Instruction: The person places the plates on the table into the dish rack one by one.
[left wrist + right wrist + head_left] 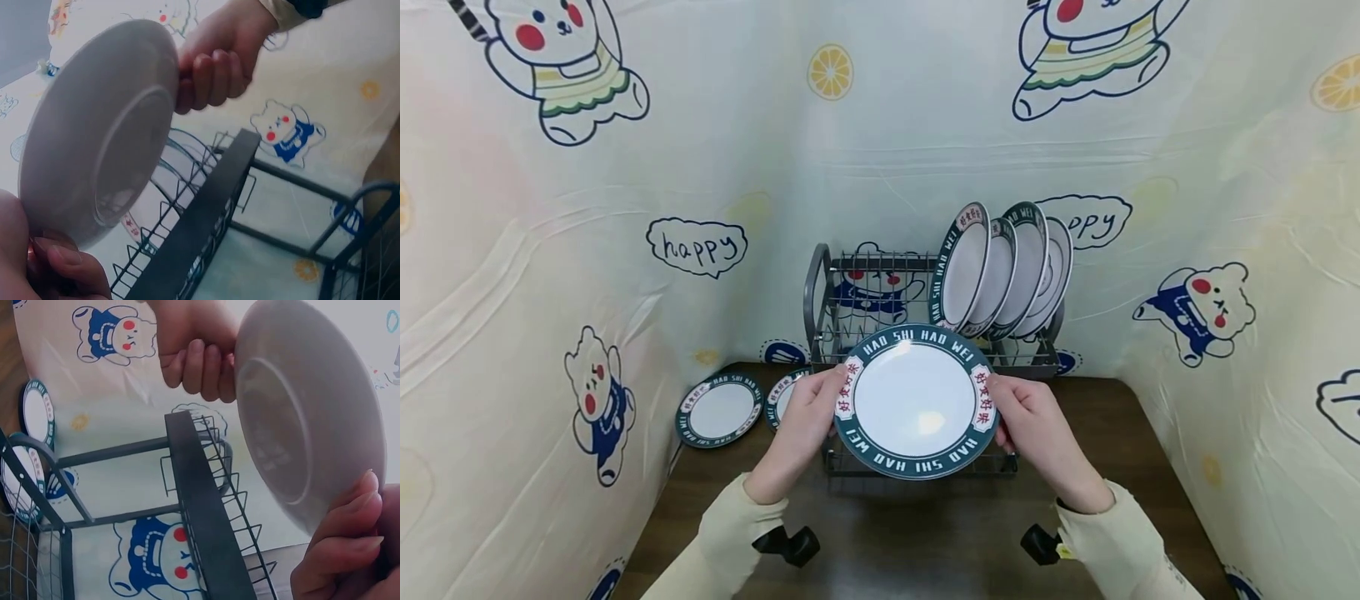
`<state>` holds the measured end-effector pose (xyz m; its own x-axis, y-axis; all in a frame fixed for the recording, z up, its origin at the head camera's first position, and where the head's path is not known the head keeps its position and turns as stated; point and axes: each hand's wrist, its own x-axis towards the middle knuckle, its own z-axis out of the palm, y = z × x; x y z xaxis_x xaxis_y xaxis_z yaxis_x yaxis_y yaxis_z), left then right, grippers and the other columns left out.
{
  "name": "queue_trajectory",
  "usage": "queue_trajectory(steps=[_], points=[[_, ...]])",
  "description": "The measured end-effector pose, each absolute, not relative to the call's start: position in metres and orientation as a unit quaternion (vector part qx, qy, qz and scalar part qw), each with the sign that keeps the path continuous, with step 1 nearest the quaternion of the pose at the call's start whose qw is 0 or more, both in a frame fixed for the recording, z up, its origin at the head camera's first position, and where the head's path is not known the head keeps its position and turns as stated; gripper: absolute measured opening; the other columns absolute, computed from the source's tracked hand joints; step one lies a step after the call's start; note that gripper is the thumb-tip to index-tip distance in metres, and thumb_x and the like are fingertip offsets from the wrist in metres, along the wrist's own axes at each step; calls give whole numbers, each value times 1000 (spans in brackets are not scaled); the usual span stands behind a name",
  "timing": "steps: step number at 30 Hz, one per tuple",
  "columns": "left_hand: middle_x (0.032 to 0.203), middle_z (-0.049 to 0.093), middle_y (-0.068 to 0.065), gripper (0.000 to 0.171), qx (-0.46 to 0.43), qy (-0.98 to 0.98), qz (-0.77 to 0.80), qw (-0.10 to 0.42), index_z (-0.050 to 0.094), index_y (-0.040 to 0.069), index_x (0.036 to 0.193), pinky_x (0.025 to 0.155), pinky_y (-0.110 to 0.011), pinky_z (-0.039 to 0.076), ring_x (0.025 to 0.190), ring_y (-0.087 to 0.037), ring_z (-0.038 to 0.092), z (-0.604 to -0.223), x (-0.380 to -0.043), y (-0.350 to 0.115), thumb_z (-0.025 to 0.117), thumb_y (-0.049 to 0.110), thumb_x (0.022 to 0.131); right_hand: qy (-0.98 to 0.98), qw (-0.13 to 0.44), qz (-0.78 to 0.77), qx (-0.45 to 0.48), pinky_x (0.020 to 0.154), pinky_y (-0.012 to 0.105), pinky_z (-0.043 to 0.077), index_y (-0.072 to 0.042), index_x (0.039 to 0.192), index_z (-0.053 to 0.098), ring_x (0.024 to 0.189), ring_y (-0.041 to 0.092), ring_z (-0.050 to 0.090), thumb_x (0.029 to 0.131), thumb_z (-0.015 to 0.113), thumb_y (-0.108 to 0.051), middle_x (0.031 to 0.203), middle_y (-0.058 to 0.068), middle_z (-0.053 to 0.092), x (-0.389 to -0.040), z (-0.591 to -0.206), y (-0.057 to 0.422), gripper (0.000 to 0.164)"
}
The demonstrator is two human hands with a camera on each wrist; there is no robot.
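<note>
Plate point(917, 400) in both hands, its white face and green lettered rim tilted up toward the head camera, is raised over the table, in front of the wire rack. Behind everything hangs a pale cloth point(715, 150) printed with bears and orange slices. Brown wood covers the table point(1108, 442), and on it stands the dark rack point(887, 263), with several matching plates point(962, 271) upright in its right half. Two others, one point(722, 410) in full view and one point(780, 396) partly hidden, sit left of the rack. Left hand point(805, 425) and right hand point(1037, 421) grip opposite edges of the raised plate, thumbs on the front rim, fingers curled in behind it
</note>
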<state>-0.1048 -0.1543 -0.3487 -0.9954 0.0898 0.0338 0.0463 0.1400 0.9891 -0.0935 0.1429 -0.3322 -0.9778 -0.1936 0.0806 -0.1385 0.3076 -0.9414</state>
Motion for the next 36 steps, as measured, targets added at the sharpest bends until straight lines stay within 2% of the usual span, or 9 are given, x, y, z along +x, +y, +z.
queue_trajectory(steps=[4,7,10,13,19,27,32,36], points=[[70,63,-8,43,56,764,643,10,70,-3,108,53,-23,42,52,-15,50,-352,-108,-155,42,30,113,800,19,-592,-98,47,27,47,2,91,67,49,22,54,111,48,-27,65,10,60,-91,-328,142,39],[66,58,-9,47,69,771,633,-13,66,-2,94,54,-24,42,52,-17,49,-354,-111,-157,39,32,113,800,10,-592,-98,47,27,47,2,92,67,49,22,54,111,48,-26,65,9,60,-90,-325,141,38],[59,49,-8,51,75,775,625,-55,56,1,78,51,-25,39,49,-18,45,-357,-115,-161,37,32,114,800,-5,-591,-100,46,28,47,3,91,66,48,22,54,111,47,-25,64,10,59,-91,-320,143,40],[54,42,-3,51,61,780,616,-98,48,5,71,47,-26,35,46,-17,40,-363,-124,-170,38,32,113,800,-25,-591,-104,45,29,47,4,91,66,48,22,54,111,46,-25,63,9,58,-92,-314,146,41],[53,38,3,47,8,770,628,-113,45,7,71,46,-25,30,44,-13,35,-381,-143,-190,43,31,112,812,-62,-570,-104,45,30,48,4,84,63,48,23,54,111,46,-29,61,8,58,-99,-292,151,46],[58,39,2,46,-13,807,579,-116,49,6,76,47,-27,29,48,-16,38,-393,-156,-198,42,34,112,842,-124,-510,-123,44,29,49,-1,76,62,47,23,54,110,44,-31,60,9,59,-117,-256,150,49],[61,41,-1,46,1,824,548,-140,52,6,77,48,-28,30,52,-19,39,-395,-157,-195,43,33,112,860,-184,-457,-132,42,27,44,-5,69,60,46,22,53,109,43,-30,57,8,58,-127,-238,143,50],[63,42,-1,43,5,838,523,-154,53,8,77,50,-28,30,56,-21,41,-397,-158,-193,49,36,110,876,-248,-387,-145,42,27,38,-8,64,56,46,20,52,108,43,-24,54,5,56,-134,-230,135,49]])
